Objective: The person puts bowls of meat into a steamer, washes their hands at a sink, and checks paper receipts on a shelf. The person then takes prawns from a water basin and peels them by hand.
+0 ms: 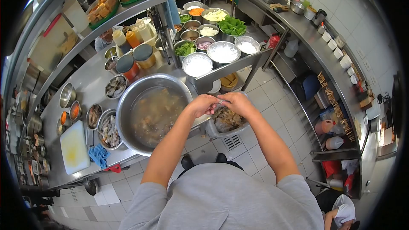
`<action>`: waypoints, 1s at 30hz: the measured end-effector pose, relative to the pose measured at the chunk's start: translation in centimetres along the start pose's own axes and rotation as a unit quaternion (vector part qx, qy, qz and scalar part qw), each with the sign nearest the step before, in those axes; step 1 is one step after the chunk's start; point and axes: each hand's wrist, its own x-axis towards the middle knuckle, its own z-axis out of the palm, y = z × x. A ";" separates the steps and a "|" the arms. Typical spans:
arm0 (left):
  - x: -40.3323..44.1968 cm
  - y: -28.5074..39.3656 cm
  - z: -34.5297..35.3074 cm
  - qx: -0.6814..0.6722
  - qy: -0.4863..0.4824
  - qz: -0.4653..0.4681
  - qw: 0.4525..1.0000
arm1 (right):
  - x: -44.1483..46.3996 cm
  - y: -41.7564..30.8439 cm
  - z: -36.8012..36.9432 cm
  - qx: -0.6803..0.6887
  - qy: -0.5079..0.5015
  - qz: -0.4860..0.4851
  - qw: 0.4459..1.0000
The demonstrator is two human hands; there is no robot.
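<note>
My left hand (pixel 202 105) and my right hand (pixel 238 103) meet with fingers pinched on a small greyish shrimp (pixel 221 101), mostly covered by the fingertips. Below them is a waste bin (pixel 211 129) lined with clear plastic, holding brownish shells and scraps. To the left on the steel table stands a large metal basin (pixel 120 117) of cloudy water with brownish pieces in it. Beside the basin, a metal bowl (pixel 114 147) contains grey, peeled-looking shrimp. Another bowl (pixel 115 86) behind it also has dark grey seafood.
A cutting board (pixel 73 148) and blue cloth (pixel 99 155) lie on the left table (pixel 85 86). Ahead, several metal bowls hold vegetables and white powder (pixel 223 52). A steel counter (pixel 317 38) with a sink runs along the right. Another person (pixel 341 208) is at the lower right.
</note>
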 end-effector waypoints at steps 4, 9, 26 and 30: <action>0.4 -0.1 -0.3 0.021 -0.005 -0.017 1.000 | 0.0 1.1 1.4 0.007 0.003 -0.043 0.999; 0.9 -0.4 -0.3 -0.004 -0.021 -0.045 0.999 | -0.2 0.6 1.9 -0.018 0.021 -0.034 0.999; 1.2 -0.1 0.2 -0.013 -0.012 0.066 0.998 | 0.8 1.1 1.3 0.137 0.086 0.201 0.966; 0.7 0.5 0.3 -0.060 0.053 0.122 0.989 | 0.4 1.7 0.7 0.431 0.041 0.250 0.866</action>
